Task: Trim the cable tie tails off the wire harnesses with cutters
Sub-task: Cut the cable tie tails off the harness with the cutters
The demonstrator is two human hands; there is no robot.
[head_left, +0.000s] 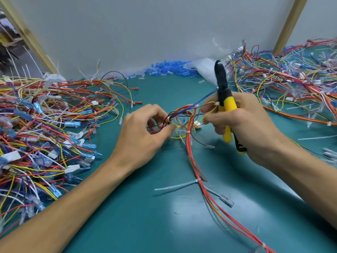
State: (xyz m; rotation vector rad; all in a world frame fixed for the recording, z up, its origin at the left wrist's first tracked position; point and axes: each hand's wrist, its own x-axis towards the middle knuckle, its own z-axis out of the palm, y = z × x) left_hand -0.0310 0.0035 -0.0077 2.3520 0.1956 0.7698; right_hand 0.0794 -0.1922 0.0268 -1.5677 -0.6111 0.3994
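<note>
Item under work: one wire harness, lying mid-desk between the two hands, its tangled upper end lifted slightly and its red-and-yellow run trailing toward the near right edge. One cable tie on that run is untrimmed; its white tail projects to the left, flat on the desk. Handling assessment: the harness appears light and limp, the thin wires likely to snag and spring; the tail looks semi-stiff and may flick away when cut. Recommended hold is on the bundle just beside the tie head, not on the crimped terminals or the small white connector, which look easier to damage. The left hand pinches a loop of dark and red wires at the tangle. The right hand grips the yellow-handled cutters, black head pointing up and clear of the work, while its fingertips also touch a yellow wire. Whether the blades are parted cannot be told. Surroundings: a large heap of harnesses to the left, a second heap to the right, loose blue sleeves against the grey back wall, and a cut-off strip well right of the hands.
</note>
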